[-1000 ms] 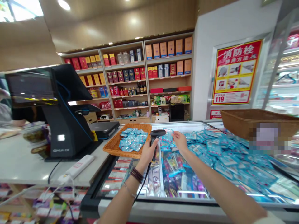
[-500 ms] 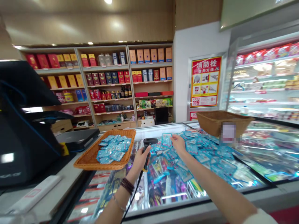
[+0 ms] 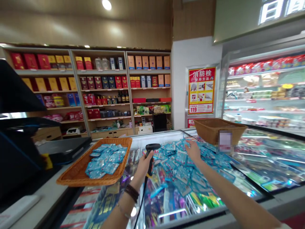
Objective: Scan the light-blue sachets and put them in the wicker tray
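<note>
A black handheld scanner (image 3: pixel 151 149) with a cord is gripped in my left hand (image 3: pixel 143 167), its head pointing forward over the glass-topped freezer. My right hand (image 3: pixel 193 151) is over the far part of a spread pile of blue packets (image 3: pixel 182 171); its fingertips are bent around the edge of a blue packet, though the contact is small and blurred. Left of the scanner, an orange wicker basket (image 3: pixel 125 163) holds a heap of blue packets (image 3: pixel 107 159).
A brown basket (image 3: pixel 207 130) with a blurred label stands at the freezer's back right. At the left are a black monitor (image 3: pixel 16 92) and a dark flat device (image 3: pixel 64 149) on the counter. Shelves (image 3: pixel 102 71) of boxes line the back wall.
My right hand has moved right and away from the scanner, and the packet it held up is no longer raised there. The view has turned slightly right; the scanner remains in my left hand.
</note>
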{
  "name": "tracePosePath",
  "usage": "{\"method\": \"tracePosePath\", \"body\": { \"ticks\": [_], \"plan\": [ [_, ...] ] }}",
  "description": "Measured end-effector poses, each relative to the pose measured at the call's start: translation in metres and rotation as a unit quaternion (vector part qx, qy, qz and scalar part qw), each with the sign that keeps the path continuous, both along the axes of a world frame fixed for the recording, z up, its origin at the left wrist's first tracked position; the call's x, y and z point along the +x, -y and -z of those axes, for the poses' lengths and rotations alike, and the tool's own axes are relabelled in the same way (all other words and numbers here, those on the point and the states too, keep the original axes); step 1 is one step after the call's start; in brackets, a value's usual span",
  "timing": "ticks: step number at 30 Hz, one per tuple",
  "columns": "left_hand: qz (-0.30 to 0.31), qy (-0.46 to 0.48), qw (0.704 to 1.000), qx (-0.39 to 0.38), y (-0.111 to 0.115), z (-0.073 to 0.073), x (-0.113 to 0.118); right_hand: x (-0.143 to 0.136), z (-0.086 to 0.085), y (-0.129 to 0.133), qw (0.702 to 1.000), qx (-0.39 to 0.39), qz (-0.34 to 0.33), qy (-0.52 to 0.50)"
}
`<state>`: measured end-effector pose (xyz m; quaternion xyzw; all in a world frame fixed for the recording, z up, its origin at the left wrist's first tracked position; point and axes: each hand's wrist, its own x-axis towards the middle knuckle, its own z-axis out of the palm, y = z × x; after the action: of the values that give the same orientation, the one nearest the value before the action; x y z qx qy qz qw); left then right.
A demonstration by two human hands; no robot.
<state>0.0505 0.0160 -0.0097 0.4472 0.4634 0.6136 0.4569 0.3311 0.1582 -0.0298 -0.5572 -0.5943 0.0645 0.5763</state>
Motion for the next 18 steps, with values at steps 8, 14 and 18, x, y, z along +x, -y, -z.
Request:
{"method": "tracePosePath", "body": {
  "ticks": [8, 14, 18],
  "plan": [
    [-0.124, 0.011, 0.992, 0.023, 0.035, -0.012, -0.107, -0.138, 0.008, -0.003, 0.99, 0.047, -0.114, 0.072],
    [-0.245, -0.017, 0.969, 0.015, 0.071, 0.0, -0.191, -0.292, -0.003, 0.041, 0.951, 0.014, -0.258, 0.169],
    [-0.291, -0.054, 0.955, 0.0, 0.086, 0.013, -0.219, -0.362, -0.005, 0.085, 0.891, -0.075, -0.315, 0.319]
  ]
}}
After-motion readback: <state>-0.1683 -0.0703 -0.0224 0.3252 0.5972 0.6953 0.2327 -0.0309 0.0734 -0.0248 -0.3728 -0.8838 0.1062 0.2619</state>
